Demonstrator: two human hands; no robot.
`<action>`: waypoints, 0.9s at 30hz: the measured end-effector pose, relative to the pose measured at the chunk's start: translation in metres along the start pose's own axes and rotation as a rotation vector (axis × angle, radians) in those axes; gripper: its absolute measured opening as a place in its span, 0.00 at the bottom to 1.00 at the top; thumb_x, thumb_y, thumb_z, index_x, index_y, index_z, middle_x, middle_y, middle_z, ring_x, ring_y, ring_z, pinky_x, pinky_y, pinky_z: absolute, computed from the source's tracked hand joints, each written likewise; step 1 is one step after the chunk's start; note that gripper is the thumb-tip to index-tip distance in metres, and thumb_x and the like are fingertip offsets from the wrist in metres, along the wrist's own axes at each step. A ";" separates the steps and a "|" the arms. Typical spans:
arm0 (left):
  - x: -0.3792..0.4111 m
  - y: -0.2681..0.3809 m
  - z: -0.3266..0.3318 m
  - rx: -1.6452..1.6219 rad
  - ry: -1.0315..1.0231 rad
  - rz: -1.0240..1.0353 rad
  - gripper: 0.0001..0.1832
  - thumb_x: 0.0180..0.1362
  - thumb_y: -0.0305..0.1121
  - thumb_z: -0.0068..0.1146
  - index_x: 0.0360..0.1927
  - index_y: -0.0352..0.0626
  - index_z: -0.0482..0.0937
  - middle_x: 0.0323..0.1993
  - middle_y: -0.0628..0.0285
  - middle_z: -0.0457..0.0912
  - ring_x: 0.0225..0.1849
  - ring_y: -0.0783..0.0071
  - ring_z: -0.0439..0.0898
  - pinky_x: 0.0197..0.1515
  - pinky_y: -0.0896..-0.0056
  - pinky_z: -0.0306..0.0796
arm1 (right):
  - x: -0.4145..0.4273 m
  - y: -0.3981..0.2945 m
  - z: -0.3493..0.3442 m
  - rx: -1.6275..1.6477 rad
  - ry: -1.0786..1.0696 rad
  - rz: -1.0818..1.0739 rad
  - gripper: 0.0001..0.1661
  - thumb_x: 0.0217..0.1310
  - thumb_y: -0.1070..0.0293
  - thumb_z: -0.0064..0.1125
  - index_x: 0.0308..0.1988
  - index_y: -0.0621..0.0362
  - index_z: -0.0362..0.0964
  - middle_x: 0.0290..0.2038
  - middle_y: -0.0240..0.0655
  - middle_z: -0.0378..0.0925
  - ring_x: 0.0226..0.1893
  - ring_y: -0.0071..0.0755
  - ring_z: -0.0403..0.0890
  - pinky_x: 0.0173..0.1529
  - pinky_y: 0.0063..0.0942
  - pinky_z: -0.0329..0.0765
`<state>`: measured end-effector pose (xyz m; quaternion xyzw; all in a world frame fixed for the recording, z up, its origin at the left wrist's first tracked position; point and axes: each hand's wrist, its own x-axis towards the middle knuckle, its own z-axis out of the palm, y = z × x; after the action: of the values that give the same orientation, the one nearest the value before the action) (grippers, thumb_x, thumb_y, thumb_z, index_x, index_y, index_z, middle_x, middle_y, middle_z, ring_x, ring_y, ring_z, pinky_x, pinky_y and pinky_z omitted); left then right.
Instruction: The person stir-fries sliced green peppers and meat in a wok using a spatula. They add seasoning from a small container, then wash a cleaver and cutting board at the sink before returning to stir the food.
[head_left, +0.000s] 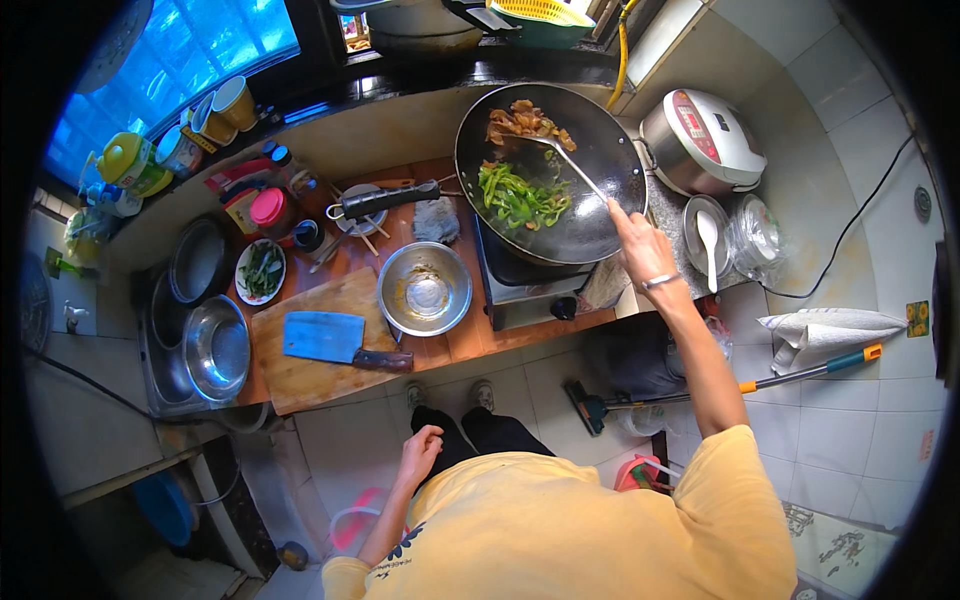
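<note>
My right hand (643, 247) grips the handle of a metal spatula (574, 165), whose head touches cooked brown meat slices (527, 124) at the upper side of a black wok (607, 210). Sliced green peppers (521, 196) lie lower left in the wok, apart from most of the meat. The wok sits on a gas stove (517, 300), its black handle (390, 199) pointing left. Near my waist, my left hand (422, 450) hangs with curled fingers and nothing visible in it. Left of the stove stands a steel bowl (424, 289) with sauce residue.
A cleaver (324, 337) lies on a wooden cutting board (300, 382), its handle over the front edge. Further left are a plate of greens (260, 272) and a steel basin (216, 349) at the sink. A rice cooker (701, 142) stands right of the wok. A floor brush (589, 409) lies below.
</note>
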<state>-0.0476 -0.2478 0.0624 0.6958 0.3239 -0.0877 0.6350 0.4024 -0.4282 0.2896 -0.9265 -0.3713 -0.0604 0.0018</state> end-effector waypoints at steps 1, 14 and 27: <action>-0.001 -0.001 0.000 -0.008 0.003 -0.006 0.10 0.59 0.24 0.50 0.44 0.37 0.77 0.26 0.60 0.81 0.30 0.73 0.82 0.37 0.71 0.75 | -0.008 -0.005 -0.017 0.034 -0.021 -0.029 0.36 0.55 0.80 0.47 0.65 0.52 0.59 0.34 0.53 0.74 0.29 0.58 0.81 0.34 0.48 0.79; 0.005 0.008 0.002 -0.008 0.003 0.035 0.09 0.59 0.24 0.52 0.44 0.36 0.77 0.27 0.59 0.81 0.30 0.74 0.82 0.37 0.72 0.76 | -0.015 0.010 -0.029 -0.200 -0.072 -0.028 0.28 0.60 0.75 0.46 0.61 0.51 0.63 0.30 0.49 0.75 0.25 0.52 0.82 0.27 0.45 0.79; -0.002 0.008 0.004 0.027 0.021 0.025 0.10 0.60 0.25 0.52 0.44 0.37 0.77 0.27 0.59 0.81 0.29 0.73 0.81 0.36 0.72 0.75 | -0.020 -0.006 -0.053 -0.244 -0.088 -0.071 0.28 0.61 0.74 0.47 0.62 0.55 0.63 0.29 0.47 0.76 0.23 0.50 0.82 0.26 0.41 0.79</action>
<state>-0.0434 -0.2517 0.0695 0.7092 0.3207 -0.0766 0.6232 0.3782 -0.4404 0.3398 -0.9079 -0.3934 -0.0646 -0.1294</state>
